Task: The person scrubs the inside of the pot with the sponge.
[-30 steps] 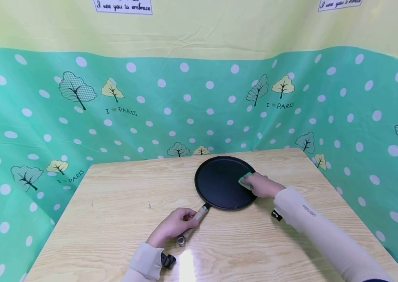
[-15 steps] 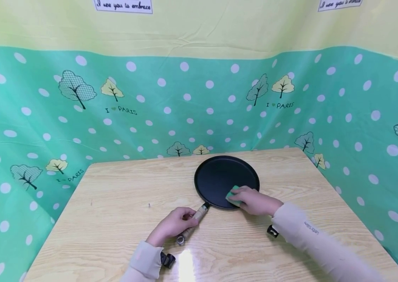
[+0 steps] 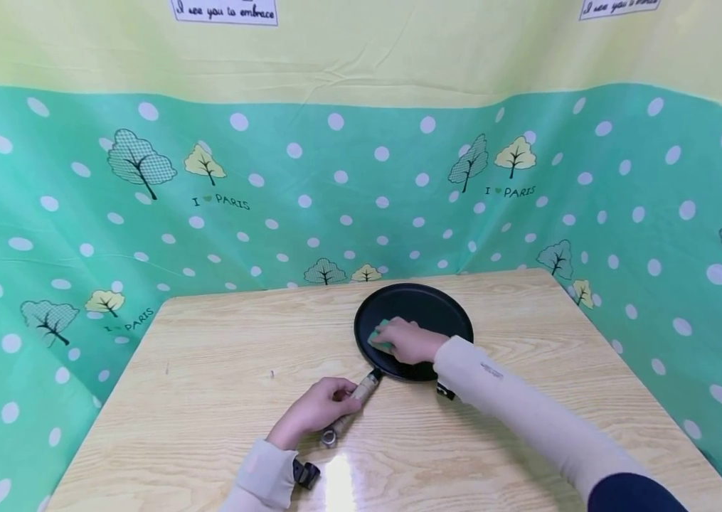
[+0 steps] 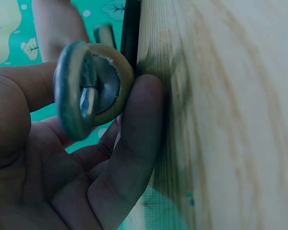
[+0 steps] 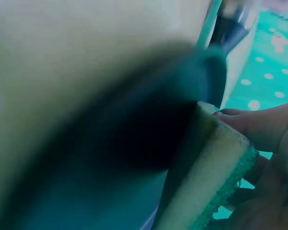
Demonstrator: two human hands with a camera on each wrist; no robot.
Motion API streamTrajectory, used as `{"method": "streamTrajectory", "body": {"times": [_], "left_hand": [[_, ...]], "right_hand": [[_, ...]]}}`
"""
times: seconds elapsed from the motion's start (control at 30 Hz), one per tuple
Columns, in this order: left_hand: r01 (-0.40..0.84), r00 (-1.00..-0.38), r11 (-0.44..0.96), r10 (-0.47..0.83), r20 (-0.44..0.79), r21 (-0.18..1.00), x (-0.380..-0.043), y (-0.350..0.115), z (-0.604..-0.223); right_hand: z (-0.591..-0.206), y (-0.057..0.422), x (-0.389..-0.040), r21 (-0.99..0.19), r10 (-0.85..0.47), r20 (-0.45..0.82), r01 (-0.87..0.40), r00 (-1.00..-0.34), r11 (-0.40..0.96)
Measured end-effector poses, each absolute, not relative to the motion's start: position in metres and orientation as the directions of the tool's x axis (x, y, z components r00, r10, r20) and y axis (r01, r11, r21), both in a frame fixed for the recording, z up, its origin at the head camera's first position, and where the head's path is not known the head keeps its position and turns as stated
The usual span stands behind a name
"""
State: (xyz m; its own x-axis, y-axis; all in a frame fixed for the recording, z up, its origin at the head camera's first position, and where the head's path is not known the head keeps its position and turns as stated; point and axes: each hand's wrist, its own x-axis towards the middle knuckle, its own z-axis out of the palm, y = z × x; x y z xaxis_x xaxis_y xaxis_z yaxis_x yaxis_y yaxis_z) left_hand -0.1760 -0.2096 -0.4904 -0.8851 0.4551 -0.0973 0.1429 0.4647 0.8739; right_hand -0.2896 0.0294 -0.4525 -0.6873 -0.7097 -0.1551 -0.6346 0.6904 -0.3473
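Note:
A round black frying pan [image 3: 437, 313] with a low rim lies on the wooden table, its wooden handle [image 3: 365, 387] pointing toward the near left. My left hand [image 3: 319, 409] grips that handle between thumb and fingers. In the left wrist view the metal hanging ring [image 4: 69, 91] at the handle's end shows close up. My right hand [image 3: 408, 340] pinches a sponge [image 3: 380, 337] against the pan's inner surface, at its left side near the handle. The sponge has a pale foam layer and a green scouring layer [image 5: 221, 191], seen in the right wrist view.
The light wooden table [image 3: 220, 341] reaches back to a green dotted curtain [image 3: 284, 185] at the rear and sides. A small dark mark [image 3: 272, 373] shows on the tabletop left of the pan.
My right hand has moved the sponge from the pan's right side, down along the near part, and across to the left side. The left hand and the pan have stayed in place.

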Motion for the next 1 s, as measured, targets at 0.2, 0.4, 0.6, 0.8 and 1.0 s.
{"method": "streamTrajectory", "body": {"times": [0.2,0.4,0.6,0.8,1.0], "left_hand": [[0.151,-0.886,0.468,0.454,-0.09,0.871,-0.176,-0.208,-0.491],[0.153,-0.888,0.473,0.451,-0.089,0.868,-0.176,-0.208,-0.491],[0.155,-0.888,0.457,0.454,-0.08,0.876,-0.175,-0.209,-0.49],[0.141,-0.892,0.45,0.444,-0.084,0.882,-0.175,-0.208,-0.49],[0.109,-0.899,0.438,0.427,-0.099,0.892,-0.175,-0.209,-0.49]], "right_hand": [[-0.45,0.014,-0.324,-0.35,-0.625,-0.23,-0.535,-0.746,0.769],[-0.449,0.014,-0.344,-0.389,-0.569,-0.262,-0.454,-0.779,0.801],[-0.453,0.038,-0.358,-0.382,-0.513,-0.241,-0.405,-0.824,0.83],[-0.455,0.075,-0.367,-0.35,-0.495,-0.213,-0.408,-0.842,0.843],[-0.451,0.107,-0.358,-0.335,-0.51,-0.22,-0.426,-0.832,0.84]]}}
